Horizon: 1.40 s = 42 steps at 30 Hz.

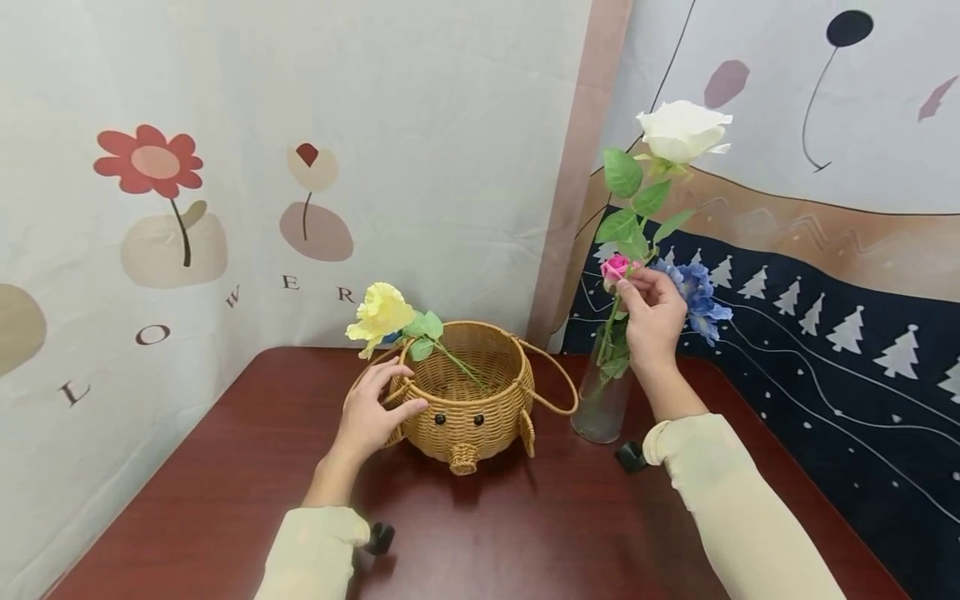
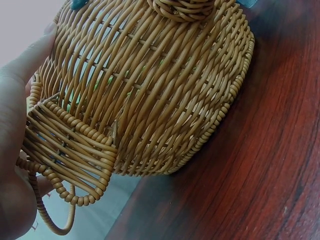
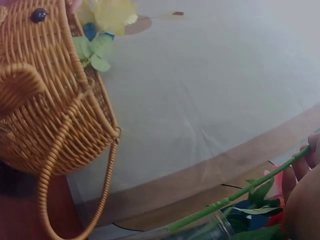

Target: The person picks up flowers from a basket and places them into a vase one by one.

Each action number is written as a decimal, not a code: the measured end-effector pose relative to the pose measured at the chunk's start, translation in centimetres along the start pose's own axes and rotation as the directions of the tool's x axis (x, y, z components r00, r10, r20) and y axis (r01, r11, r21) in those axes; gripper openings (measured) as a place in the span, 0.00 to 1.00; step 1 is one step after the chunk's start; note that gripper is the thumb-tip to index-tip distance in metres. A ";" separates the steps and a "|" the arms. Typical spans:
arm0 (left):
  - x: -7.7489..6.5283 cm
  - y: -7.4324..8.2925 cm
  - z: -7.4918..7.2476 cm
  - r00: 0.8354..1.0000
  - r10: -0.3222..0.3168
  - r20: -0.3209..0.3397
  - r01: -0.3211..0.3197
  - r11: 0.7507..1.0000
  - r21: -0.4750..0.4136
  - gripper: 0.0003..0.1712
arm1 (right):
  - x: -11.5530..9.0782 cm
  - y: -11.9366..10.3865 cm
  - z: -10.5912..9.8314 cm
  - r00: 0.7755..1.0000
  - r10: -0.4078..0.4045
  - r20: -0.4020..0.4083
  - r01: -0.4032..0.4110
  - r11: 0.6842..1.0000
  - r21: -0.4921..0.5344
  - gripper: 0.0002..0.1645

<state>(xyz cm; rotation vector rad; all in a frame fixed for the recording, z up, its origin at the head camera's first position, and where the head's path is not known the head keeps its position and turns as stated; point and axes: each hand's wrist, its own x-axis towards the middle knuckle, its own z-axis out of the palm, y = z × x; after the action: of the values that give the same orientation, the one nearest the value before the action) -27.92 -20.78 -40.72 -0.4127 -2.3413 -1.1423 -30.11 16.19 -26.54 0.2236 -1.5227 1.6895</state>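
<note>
A wicker basket with a pig face, button eyes and loop handles stands on the table. My left hand grips its left rim, thumb on the front, close to the woven ear. Over that rim leans a yellow flower, its stem inside the basket. To the right, my right hand pinches a green stem above a clear glass vase. A white rose rises above this hand. A pink rose and a blue flower are beside the fingers.
The dark red wooden table meets a printed cloth backdrop behind. The basket's right handle sticks out toward the vase. Black wrist devices sit at both cuffs.
</note>
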 end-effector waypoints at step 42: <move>0.0 -0.1 0.0 1.000 -0.014 0.005 0.014 1.000 0.005 0.29 | 2.7 -1.5 -3.0 0.958 0.090 -0.272 -0.026 0.973 0.230 0.08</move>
<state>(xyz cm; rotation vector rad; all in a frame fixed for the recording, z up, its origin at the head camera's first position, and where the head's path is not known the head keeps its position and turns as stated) -27.97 -20.88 -40.79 -0.3981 -2.3543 -1.1428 -29.71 19.91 -24.53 0.0523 -1.1399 1.8533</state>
